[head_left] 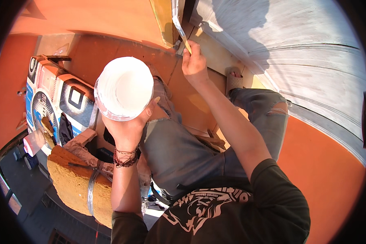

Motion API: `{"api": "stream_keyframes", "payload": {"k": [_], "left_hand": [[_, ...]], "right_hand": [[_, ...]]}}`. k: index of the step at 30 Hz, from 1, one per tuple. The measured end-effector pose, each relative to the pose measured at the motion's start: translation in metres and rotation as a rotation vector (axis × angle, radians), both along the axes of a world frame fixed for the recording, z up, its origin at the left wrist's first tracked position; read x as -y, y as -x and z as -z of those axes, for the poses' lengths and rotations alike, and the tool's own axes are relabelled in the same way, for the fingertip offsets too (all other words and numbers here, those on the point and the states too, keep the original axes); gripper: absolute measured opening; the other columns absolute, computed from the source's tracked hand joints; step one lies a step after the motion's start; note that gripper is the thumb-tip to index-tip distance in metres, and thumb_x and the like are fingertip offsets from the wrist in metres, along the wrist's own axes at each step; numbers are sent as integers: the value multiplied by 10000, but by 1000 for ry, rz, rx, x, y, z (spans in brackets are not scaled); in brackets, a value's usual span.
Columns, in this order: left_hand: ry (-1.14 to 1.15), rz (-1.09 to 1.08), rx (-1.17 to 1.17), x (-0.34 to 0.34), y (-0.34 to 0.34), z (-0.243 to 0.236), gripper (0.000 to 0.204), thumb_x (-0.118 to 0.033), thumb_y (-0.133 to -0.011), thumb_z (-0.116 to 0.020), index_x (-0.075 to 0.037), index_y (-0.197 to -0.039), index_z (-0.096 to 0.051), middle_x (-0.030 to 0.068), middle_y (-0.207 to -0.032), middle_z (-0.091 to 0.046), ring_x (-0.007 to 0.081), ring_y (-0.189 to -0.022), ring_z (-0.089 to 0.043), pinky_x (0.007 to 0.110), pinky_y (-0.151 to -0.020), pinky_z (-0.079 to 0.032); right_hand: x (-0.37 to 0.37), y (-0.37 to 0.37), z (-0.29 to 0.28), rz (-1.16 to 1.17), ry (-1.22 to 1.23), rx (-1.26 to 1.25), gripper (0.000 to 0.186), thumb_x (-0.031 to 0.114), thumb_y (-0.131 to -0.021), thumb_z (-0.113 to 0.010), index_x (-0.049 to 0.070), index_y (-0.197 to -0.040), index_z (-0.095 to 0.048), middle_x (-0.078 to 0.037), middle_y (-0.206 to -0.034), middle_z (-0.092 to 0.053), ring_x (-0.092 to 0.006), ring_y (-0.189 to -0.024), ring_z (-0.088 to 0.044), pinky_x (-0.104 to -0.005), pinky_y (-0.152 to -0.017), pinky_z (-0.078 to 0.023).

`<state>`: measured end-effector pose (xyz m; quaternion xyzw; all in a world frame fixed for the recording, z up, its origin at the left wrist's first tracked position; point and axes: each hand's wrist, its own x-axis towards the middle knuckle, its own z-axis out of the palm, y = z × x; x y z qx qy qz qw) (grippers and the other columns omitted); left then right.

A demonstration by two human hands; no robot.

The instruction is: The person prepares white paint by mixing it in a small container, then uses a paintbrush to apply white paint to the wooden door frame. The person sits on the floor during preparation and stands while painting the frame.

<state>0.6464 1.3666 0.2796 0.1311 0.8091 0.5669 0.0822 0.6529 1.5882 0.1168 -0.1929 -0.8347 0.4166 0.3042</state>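
My left hand [128, 129] grips a round white paint tub [104, 87] from beneath and the side, thumb up along its wall. The tub tilts toward me; its inside is all white, with smears round the rim. In my raised right hand [194, 67] is a slim paint tool [180, 29] with a yellow handle. Its shaft is bent and coated in white, and the working end lies beyond the top edge, so I cannot tell brush from roller. It reaches up next to the yellow-and-orange wall corner [162, 22]. My fingers are closed round its handle.
To the right stands a panelled surface [321, 61] streaked with whitish paint, my shadow across it. A printed cardboard box [75, 97] sits at the left, near a yellow sponge-like block [75, 179] bound with a strap. My sandalled foot [234, 79] is by the panel's base.
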Motion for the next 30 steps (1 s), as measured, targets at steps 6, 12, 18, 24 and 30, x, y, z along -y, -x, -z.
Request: {"api": "stream_keyframes", "payload": {"k": [6, 12, 18, 24, 30], "left_hand": [[64, -10, -14, 16, -3, 12, 1133, -237, -665, -976, 42, -1495, -257, 184, -1399, -532, 269, -1264, -564, 420, -1088, -464], [120, 6, -41, 17, -2, 16, 1183, -267, -651, -980, 44, -1513, -230, 200, -1438, -496, 284, -1300, -536, 445, -1118, -430], [130, -21, -7, 20, -5, 15, 1199, -245, -652, -977, 45, -1523, -206, 205, -1449, -485, 287, -1311, -526, 451, -1126, -422], [89, -9, 14, 17, -7, 16, 1150, -149, -666, -960, 40, -1518, -211, 199, -1447, -486, 279, -1286, -548, 440, -1096, -457], [-81, -87, 310, 14, -18, 9, 1079, -91, -686, -928, 45, -1503, -237, 204, -1434, -505, 268, -1234, -591, 432, -1039, -506]], "right_hand": [[11, -15, -11, 15, 63, 6, 273, 60, -995, -564, -3, -1255, -514, -250, -1027, -634, -418, -867, -651, -461, -738, -534], [2, 0, -12, -11, 50, 121, 261, 61, -998, -556, -13, -1245, -516, -261, -1106, -641, -429, -949, -670, -466, -773, -548], [10, -15, -6, 29, 23, 79, 246, 67, -1006, -552, -8, -1239, -527, -244, -972, -648, -423, -829, -663, -441, -697, -540], [7, 2, 1, 9, 29, 134, 268, 98, -1003, -553, -4, -1248, -514, -257, -1042, -655, -452, -888, -665, -489, -777, -548], [17, -22, 13, 43, 57, 95, 257, 93, -998, -570, 11, -1232, -504, -237, -924, -643, -412, -765, -644, -471, -682, -521]]}}
